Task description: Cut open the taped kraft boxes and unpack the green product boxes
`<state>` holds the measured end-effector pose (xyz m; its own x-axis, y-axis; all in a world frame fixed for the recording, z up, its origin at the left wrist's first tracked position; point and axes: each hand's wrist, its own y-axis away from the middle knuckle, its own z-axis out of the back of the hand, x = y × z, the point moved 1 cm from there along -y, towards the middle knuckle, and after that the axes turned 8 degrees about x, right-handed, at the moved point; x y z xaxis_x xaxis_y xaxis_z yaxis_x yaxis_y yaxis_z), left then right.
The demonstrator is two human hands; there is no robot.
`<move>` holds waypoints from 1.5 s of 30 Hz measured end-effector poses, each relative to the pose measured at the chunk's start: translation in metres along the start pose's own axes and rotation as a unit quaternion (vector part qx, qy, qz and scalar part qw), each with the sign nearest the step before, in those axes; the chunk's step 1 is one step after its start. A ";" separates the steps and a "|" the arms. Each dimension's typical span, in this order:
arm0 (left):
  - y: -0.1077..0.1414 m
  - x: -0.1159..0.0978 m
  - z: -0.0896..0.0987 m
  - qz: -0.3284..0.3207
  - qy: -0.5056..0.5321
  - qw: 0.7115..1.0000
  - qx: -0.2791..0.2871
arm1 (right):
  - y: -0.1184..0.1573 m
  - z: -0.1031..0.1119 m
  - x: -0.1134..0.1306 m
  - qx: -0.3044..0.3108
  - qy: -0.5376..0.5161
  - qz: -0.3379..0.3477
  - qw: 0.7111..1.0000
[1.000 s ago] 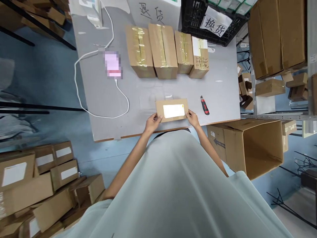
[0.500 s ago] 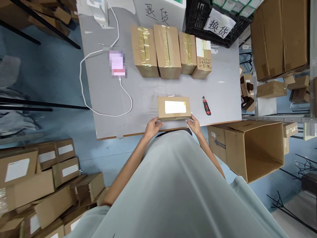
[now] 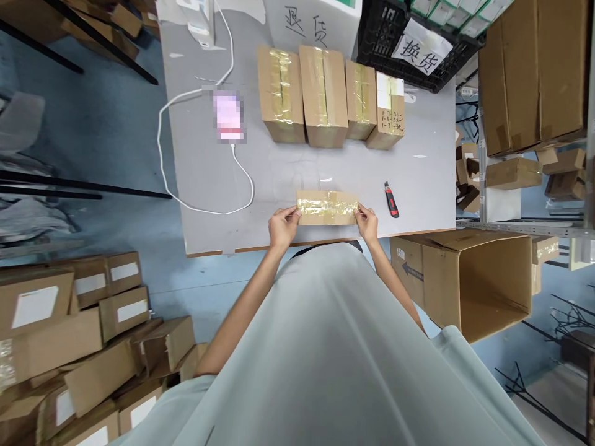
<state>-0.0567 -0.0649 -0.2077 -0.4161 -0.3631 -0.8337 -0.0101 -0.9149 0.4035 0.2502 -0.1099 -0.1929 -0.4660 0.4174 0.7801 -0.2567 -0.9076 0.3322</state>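
A small brown cardboard box [image 3: 328, 208] is near the front edge of the grey table [image 3: 279, 167], its taped side facing up. My left hand [image 3: 283, 228] grips the box's left end, thumb and fingers pressed on the corner. At the right end, my right hand [image 3: 367, 223] pinches the other corner. A red and black utility knife [image 3: 391, 199] lies to the right of the box. Behind it stand several taped boxes in a row, among them a large one [image 3: 324, 96] and one with handwriting [image 3: 389, 111].
A blurred pink device [image 3: 229, 116] with a white cable [image 3: 253, 186] lies on the left. A white bin [image 3: 311, 25] and a black crate [image 3: 381, 43] stand at the back. An open carton [image 3: 430, 272] is below right; piled boxes [image 3: 51, 334] fill the lower left.
The small box has been turned: its side with the white label no longer shows, and a taped side faces up. Both hands have moved up onto its ends. The view has shifted slightly.
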 end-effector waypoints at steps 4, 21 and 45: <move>-0.015 0.008 -0.002 0.011 0.036 0.999 0.005 | -0.012 -0.001 -0.003 0.013 0.011 0.008 1.000; -0.006 0.039 -0.021 0.066 0.132 0.980 0.131 | 0.006 -0.036 -0.048 0.111 -0.094 -0.069 0.987; 0.013 0.044 -0.006 0.091 0.076 0.989 0.092 | 0.028 -0.008 -0.038 0.067 -0.063 -0.079 0.993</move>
<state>-0.0692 -0.0942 -0.2410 -0.2850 -0.5546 -0.7818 -0.1181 -0.7891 0.6028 0.2543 -0.1505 -0.2174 -0.3165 0.5539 0.7701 -0.1988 -0.8325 0.5171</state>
